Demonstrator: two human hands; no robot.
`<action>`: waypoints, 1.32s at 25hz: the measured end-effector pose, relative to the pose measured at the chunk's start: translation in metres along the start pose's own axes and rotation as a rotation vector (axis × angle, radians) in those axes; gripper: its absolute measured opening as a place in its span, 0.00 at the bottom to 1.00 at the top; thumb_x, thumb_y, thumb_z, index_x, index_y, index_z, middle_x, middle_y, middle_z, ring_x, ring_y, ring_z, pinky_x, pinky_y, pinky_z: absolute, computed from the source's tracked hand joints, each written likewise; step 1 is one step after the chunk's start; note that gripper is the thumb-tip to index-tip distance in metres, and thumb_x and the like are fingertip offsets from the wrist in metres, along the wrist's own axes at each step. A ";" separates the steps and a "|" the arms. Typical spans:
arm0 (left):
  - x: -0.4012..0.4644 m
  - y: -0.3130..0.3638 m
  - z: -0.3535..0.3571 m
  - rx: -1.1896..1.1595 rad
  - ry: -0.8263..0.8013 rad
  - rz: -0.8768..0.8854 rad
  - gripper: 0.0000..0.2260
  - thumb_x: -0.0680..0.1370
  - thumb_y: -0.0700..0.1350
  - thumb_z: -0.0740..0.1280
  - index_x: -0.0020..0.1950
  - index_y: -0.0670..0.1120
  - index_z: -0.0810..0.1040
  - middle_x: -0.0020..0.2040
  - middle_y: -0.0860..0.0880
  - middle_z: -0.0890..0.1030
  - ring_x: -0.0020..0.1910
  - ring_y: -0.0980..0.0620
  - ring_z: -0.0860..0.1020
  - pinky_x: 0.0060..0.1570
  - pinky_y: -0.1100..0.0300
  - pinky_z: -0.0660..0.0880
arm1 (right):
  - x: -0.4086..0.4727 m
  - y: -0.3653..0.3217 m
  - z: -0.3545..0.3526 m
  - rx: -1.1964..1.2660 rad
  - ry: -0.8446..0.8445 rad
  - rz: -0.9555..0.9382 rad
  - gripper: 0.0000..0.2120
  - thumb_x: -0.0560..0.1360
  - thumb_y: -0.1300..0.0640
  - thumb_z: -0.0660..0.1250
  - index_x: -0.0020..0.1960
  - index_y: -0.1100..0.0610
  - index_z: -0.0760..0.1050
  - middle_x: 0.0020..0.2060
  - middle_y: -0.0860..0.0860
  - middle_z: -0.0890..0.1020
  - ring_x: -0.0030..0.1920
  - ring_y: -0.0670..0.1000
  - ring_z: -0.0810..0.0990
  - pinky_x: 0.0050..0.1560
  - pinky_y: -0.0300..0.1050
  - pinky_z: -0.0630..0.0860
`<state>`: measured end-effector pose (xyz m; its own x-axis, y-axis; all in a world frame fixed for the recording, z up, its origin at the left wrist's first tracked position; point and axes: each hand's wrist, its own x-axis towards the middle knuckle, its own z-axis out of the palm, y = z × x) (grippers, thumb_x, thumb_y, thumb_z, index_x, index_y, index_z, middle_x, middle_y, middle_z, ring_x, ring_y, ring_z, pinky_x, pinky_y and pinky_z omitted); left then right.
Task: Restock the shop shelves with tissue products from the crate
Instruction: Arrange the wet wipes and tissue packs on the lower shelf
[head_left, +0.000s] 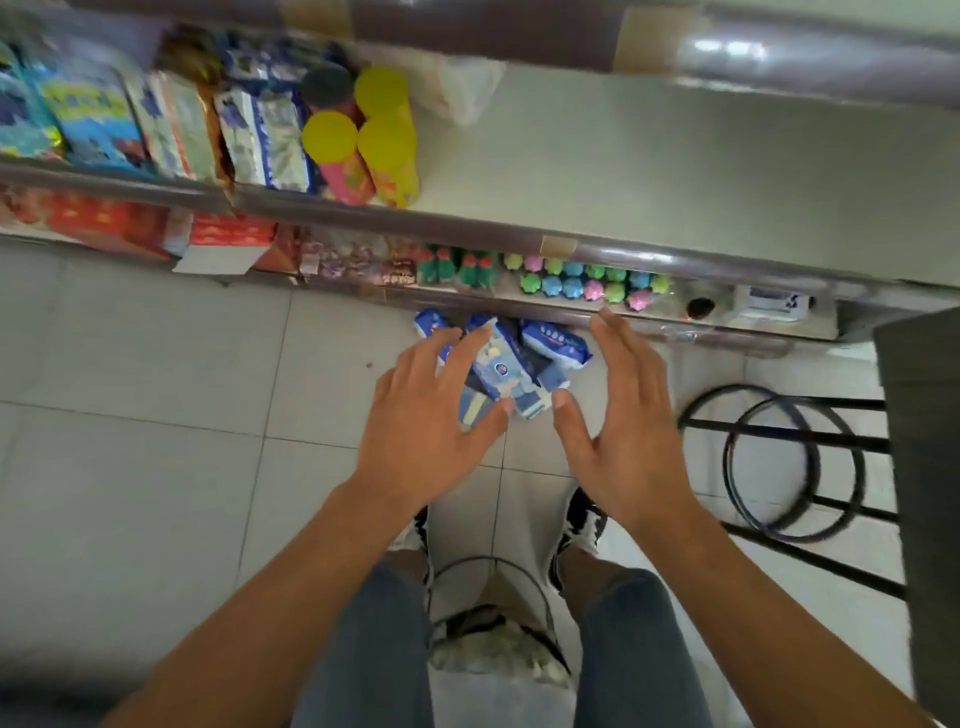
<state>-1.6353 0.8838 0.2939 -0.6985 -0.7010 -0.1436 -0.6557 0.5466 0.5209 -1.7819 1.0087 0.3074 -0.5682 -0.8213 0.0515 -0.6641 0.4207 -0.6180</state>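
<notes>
Hands: left hand (431, 421) and right hand (631, 415) spread, holding nothing, above blue plastic tissue packs (506, 358).
Risk: loose heap might slip, scatter.

Both arms outstretched, left hand (423, 436) and right hand (631, 431) spread

small shop, stocked shelves (363, 213), packaged goods (260, 135)

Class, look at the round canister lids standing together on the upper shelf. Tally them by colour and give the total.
Yellow lids: 3
Dark grey lid: 1
Total: 4
</notes>
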 end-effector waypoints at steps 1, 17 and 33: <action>0.011 -0.009 0.026 -0.016 0.008 0.000 0.30 0.74 0.64 0.58 0.74 0.57 0.59 0.71 0.50 0.67 0.67 0.49 0.67 0.62 0.47 0.70 | 0.003 0.016 0.023 0.040 0.016 0.028 0.29 0.78 0.45 0.58 0.75 0.57 0.58 0.73 0.53 0.65 0.72 0.42 0.58 0.71 0.34 0.55; 0.034 -0.067 0.170 0.029 0.234 0.241 0.28 0.76 0.63 0.59 0.74 0.56 0.62 0.67 0.50 0.70 0.66 0.48 0.69 0.62 0.45 0.71 | -0.054 0.140 0.132 0.007 0.152 -0.043 0.29 0.79 0.44 0.57 0.77 0.51 0.55 0.74 0.49 0.63 0.73 0.46 0.58 0.69 0.42 0.59; -0.056 0.004 0.074 0.113 0.465 0.410 0.28 0.76 0.65 0.58 0.73 0.57 0.60 0.68 0.53 0.67 0.68 0.51 0.66 0.64 0.49 0.66 | -0.121 0.067 0.029 -0.112 0.287 -0.174 0.30 0.79 0.40 0.55 0.77 0.46 0.51 0.75 0.45 0.60 0.74 0.44 0.58 0.73 0.46 0.60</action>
<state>-1.6198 0.9591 0.2419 -0.7182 -0.5363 0.4433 -0.4049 0.8403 0.3606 -1.7436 1.1247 0.2367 -0.5442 -0.7496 0.3768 -0.8035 0.3364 -0.4911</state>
